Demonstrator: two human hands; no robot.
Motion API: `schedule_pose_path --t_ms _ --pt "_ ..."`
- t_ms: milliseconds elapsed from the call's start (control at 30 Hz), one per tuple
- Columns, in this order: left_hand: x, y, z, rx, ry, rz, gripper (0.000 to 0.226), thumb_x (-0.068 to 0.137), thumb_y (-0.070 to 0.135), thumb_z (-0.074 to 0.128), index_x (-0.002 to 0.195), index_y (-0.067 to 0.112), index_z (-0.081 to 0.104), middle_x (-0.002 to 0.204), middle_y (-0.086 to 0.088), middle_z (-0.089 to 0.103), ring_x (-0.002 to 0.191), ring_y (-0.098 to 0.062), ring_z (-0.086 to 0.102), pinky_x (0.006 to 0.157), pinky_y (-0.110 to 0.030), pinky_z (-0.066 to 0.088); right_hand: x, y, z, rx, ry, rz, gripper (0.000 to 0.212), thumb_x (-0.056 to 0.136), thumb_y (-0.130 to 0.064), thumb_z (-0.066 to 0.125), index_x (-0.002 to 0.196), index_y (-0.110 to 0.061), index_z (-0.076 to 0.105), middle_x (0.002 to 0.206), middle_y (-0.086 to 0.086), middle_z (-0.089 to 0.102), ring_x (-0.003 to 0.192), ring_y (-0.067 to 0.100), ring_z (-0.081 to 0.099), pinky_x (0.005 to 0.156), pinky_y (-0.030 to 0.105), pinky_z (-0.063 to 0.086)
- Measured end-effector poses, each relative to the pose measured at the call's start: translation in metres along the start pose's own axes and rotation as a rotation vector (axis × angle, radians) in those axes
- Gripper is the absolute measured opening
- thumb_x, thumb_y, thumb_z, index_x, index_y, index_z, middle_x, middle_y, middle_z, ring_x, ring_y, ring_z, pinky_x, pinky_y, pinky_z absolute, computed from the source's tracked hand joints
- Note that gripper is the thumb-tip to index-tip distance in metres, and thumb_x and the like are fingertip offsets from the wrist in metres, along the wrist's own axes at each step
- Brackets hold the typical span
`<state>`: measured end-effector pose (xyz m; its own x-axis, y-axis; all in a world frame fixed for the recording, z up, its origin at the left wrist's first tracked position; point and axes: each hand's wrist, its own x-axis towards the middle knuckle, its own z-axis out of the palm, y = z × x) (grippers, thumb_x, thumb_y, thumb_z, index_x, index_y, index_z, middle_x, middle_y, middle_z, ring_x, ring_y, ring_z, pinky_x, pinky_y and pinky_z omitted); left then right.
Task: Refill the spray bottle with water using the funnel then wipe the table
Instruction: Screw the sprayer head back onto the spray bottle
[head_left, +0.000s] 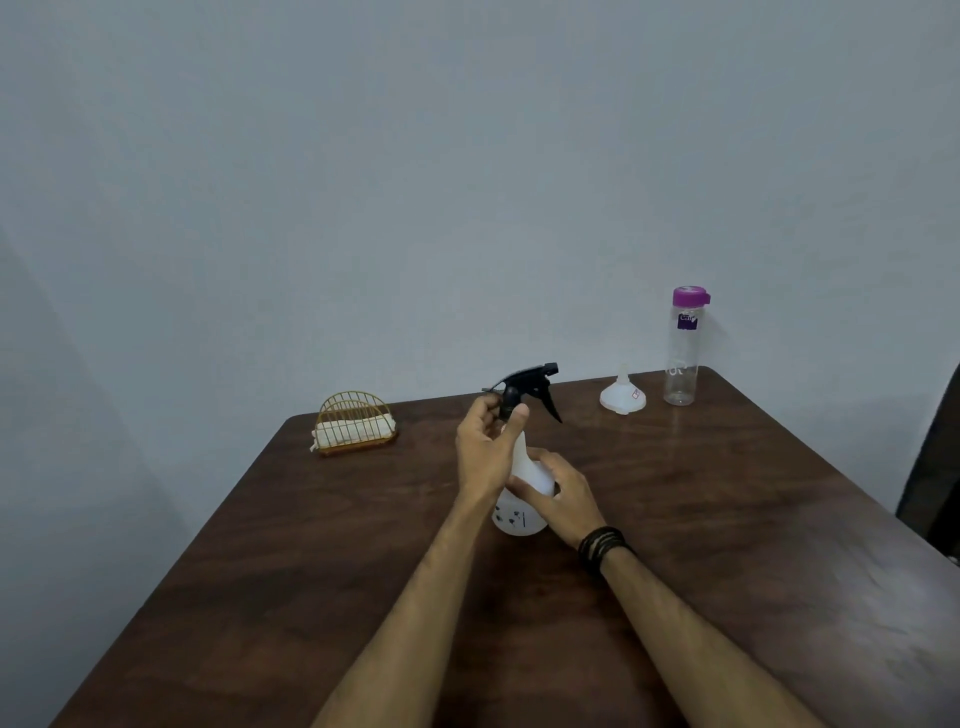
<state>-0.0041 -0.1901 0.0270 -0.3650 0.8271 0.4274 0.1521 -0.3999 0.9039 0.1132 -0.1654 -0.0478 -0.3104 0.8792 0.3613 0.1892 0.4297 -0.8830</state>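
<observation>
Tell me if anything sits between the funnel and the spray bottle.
Nothing visible lies on the table between the funnel and the spray bottle. The black trigger head is on the neck, gripped by the left hand.

A dark brown wooden table with rounded corners (753, 519) stands against a plain, pale grey-blue painted wall (415, 182). A dark chair back (935, 467) shows at the right edge. Lighting is dim and even.
</observation>
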Motion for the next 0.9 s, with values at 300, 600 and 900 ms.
schedule_pose_path --t_ms 300,600,900 --pt "-0.011 -0.009 -0.001 0.097 0.022 0.04 0.021 0.088 0.024 0.079 0.096 0.031 0.061 0.098 0.008 0.072 0.094 -0.002 0.069 0.084 -0.022 0.055 0.001 0.004 0.0 0.008 -0.009 0.002 0.054 0.083 -0.049 0.073 0.129 -0.028 0.058 0.122 -0.009 0.06 0.111 0.001 0.058 0.086 0.014 0.044" --pt "-0.014 -0.017 -0.003 0.086 0.062 0.072 0.027 0.084 0.026 0.083 0.099 0.029 0.06 0.096 0.006 0.073 0.09 -0.007 0.071 0.077 -0.02 0.057 0.002 0.007 -0.001 0.016 -0.012 -0.018 0.047 0.079 -0.053 0.072 0.12 -0.038 0.056 0.117 -0.014 0.061 0.107 0.001 0.059 0.087 0.022 0.052" --pt "-0.006 -0.022 -0.02 -0.167 -0.197 -0.024 0.019 0.099 0.009 0.062 0.113 0.017 0.071 0.109 -0.004 0.077 0.105 -0.023 0.072 0.091 -0.035 0.058 0.003 0.006 0.0 0.045 0.014 -0.029 0.059 0.073 -0.065 0.069 0.122 -0.033 0.064 0.117 -0.011 0.065 0.104 0.002 0.063 0.086 0.019 0.052"
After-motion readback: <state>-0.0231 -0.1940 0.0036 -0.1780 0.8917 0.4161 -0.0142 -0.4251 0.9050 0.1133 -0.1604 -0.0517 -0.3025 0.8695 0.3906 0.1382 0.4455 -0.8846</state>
